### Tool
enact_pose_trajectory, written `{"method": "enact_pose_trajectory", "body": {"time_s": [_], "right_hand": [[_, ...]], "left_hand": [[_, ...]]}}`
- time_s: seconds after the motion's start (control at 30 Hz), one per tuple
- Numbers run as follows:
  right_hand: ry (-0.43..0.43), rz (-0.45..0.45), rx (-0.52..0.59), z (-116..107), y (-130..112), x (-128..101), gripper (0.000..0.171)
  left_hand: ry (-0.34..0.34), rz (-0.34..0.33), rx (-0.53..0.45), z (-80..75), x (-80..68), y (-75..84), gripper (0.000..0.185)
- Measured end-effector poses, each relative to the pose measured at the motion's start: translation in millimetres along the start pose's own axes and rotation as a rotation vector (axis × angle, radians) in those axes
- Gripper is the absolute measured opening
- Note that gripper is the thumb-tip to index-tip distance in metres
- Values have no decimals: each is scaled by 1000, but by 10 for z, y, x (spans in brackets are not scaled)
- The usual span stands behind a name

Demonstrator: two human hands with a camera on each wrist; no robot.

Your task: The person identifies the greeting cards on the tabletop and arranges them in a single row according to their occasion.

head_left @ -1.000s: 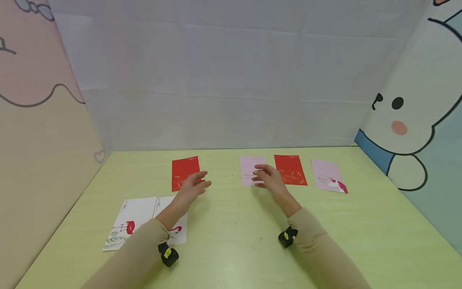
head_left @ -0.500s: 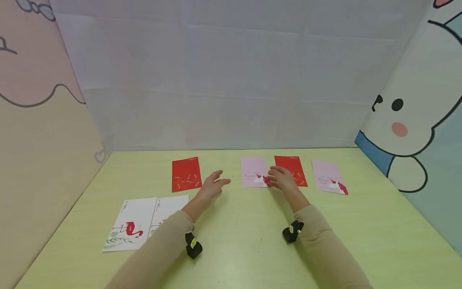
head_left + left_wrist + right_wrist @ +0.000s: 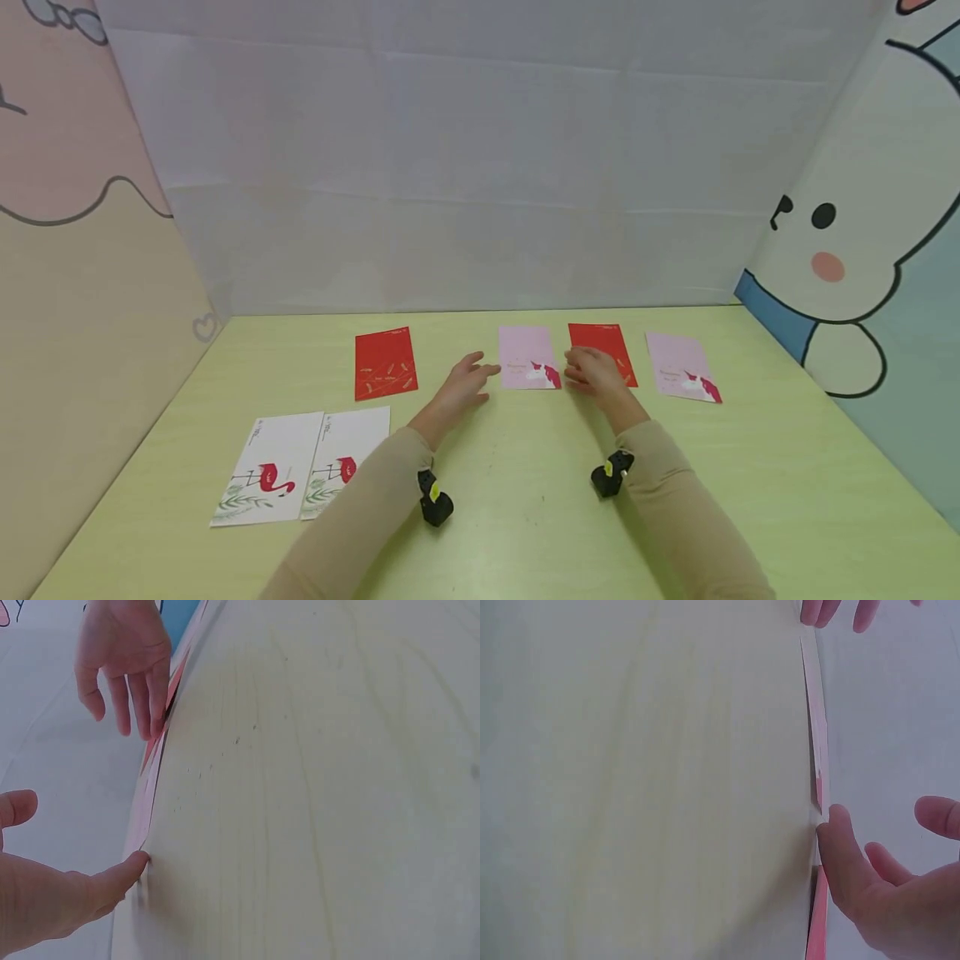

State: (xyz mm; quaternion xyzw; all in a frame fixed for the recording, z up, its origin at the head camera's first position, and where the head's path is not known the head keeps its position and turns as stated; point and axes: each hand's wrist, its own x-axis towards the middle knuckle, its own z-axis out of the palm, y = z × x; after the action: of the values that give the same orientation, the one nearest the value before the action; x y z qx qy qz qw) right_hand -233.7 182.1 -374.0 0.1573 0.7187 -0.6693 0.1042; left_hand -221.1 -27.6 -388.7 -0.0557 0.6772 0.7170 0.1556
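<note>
Head view: two red envelopes (image 3: 386, 363), two pink envelopes (image 3: 528, 367), two flamingo cards (image 3: 270, 467).

— Can any writing be read on the cards on the green table (image 3: 525, 517)?

— None. The pink card (image 3: 527, 368) between the two hands carries a faint line of script across its middle, too small and blurred to make out.

— And the red ones?

— The red card (image 3: 386, 363) toward the table's far left shows only pale marks, not letters that can be told. The same holds for the red card by the right hand (image 3: 609, 343).

— The white flamingo cards (image 3: 300, 465) near the left edge?

— A thin slanted line of print sits at each top corner; unreadable.
</note>
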Motion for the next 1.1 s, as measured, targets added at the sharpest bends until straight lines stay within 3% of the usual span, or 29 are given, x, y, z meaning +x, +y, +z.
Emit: {"method": "enact_pose_trajectory", "body": {"time_s": [0.23,0.57,1.1], "right_hand": [[-33,2,-13,23,-20,-13,47],[-33,40,-18,80,1,35,44],[-62,-24,-81,127,65,109,43]], "left_hand": [[-29,-13,-44,97,11,28,59],[-22,-29,-86,117,29,21,56],[-31,-28,-34,47,15,-39,54]]}}
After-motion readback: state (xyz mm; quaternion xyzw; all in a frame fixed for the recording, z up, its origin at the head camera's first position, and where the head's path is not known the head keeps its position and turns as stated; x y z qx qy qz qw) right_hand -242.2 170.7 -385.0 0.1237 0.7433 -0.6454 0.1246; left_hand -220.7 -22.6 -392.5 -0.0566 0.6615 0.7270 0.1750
